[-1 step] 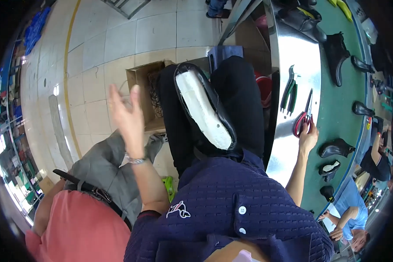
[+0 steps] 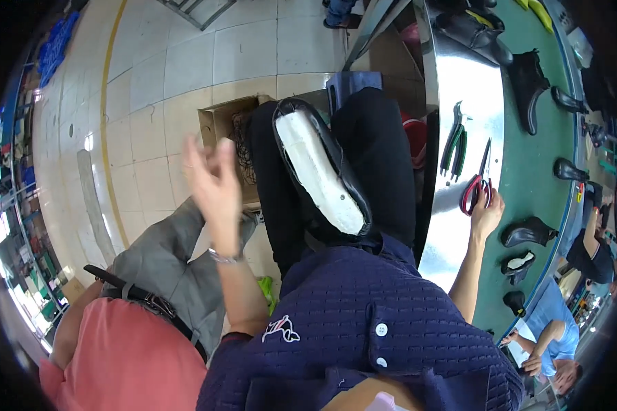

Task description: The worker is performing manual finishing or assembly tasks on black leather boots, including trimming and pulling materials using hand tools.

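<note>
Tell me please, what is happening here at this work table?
A seated person has a black shoe, sole side up, resting on the lap. The right hand reaches to the red-handled scissors on the metal table edge and touches their handles. The left hand is raised in the air, open and empty. Green-handled pliers lie nearby, and more black shoes sit on the green belt.

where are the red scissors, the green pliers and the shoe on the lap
red scissors [image 2: 474, 188]: head view, on the red handles
green pliers [image 2: 454, 145]: head view, on the handles
shoe [image 2: 319, 175]: head view, on the white insole
</note>
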Tool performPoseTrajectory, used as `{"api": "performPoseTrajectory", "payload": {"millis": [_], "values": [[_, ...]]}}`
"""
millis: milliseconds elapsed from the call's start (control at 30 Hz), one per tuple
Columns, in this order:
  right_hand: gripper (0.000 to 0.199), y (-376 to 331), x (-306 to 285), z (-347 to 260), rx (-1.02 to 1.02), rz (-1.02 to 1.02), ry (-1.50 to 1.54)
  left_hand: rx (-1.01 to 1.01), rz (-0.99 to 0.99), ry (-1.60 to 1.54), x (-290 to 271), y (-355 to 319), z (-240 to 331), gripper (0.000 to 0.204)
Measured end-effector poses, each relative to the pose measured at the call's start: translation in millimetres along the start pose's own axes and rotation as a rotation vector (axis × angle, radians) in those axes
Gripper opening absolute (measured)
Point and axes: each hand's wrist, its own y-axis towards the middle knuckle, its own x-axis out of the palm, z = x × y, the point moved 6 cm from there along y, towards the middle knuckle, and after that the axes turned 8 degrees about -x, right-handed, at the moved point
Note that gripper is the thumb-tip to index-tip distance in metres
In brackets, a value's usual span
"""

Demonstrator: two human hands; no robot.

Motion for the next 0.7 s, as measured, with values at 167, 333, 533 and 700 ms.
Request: {"api": "performPoseTrajectory", "payload": {"millis": [167, 333, 533, 700], "values": [[0.038, 34, 14, -87, -0.188, 0.003, 0.271, 0.084, -0.262, -0.099, 61, -93, 14, 0.059], [0.066, 48, 42, -131, -0.187, -0.049, 0.147, 0.038, -0.243, -0.132, 37, -97, -3, 0.037], [0.056, 66, 66, -117, -0.152, -0.175, 0.124, -0.091, -0.799, -0.361, 93, -119, 24, 0.034], [0.035, 74, 56, -88, 0.408, -0.515, 1.113, 0.929, -0.222, 0.013, 90, -81, 173, 0.036]]}}
